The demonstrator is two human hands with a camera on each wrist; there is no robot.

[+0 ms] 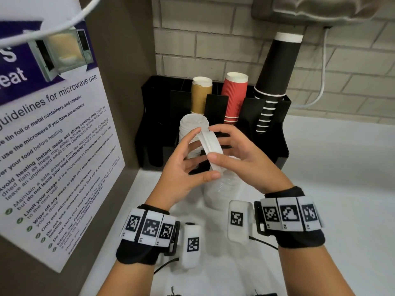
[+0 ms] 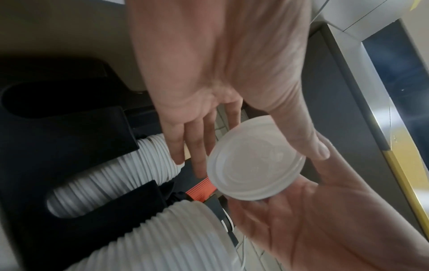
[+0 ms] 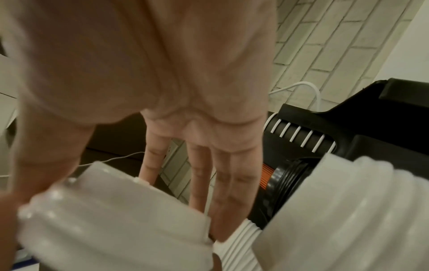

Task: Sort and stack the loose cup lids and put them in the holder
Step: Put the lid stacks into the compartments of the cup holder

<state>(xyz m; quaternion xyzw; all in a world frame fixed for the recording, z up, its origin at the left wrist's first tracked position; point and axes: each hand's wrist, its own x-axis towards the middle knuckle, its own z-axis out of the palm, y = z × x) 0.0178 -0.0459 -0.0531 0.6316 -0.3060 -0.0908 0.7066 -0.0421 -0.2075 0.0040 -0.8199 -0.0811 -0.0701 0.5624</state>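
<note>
The left hand (image 1: 188,165) curls its fingers (image 1: 210,175) round the near and left rim of a short stack of white lids (image 1: 210,147), held on edge above the counter (image 1: 320,167). The right hand (image 1: 245,154) grips the right rim. The holder (image 1: 284,133) lies just beyond, lid columns (image 1: 193,129) already in its left front slots, so I judge the way forward short and open.

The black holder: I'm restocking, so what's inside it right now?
The black holder has tan cups, red cups and black cups at the back, and white lids in front. The hands cover the slots behind them.
</note>
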